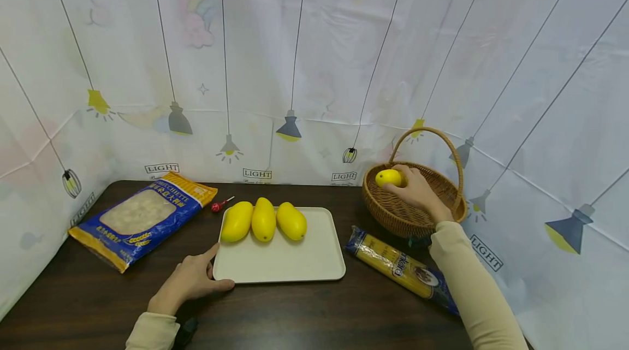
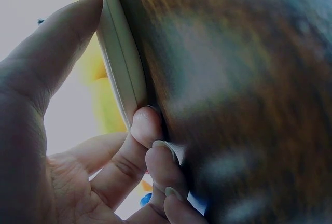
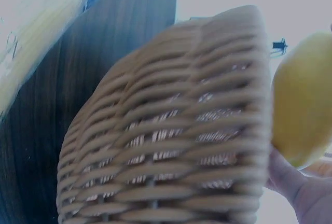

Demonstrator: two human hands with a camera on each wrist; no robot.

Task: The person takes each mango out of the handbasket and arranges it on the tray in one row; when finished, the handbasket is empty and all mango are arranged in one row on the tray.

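In the head view a cream rectangular tray (image 1: 314, 262) bears three yellow mangoes (image 1: 263, 220) along its back left. My left hand (image 1: 189, 279) touches the tray's front left corner, thumb and fingers spread along the rim. The left wrist view shows the thumb (image 2: 62, 42) and fingertips against that rim. My right hand (image 1: 417, 189) grips another yellow mango (image 1: 388, 177) above the left part of a wicker basket (image 1: 393, 216). Up close in the right wrist view, this mango (image 3: 306, 99) is beside the basket's rim; most of the hand is hidden there.
A blue and yellow pasta bag (image 1: 142, 216) lies left of the tray, with a red lollipop (image 1: 217, 207) near it. Between tray and basket lies a pack of spaghetti (image 1: 398, 268), near the right forearm. The basket's tall handle (image 1: 459, 170) arches over it.
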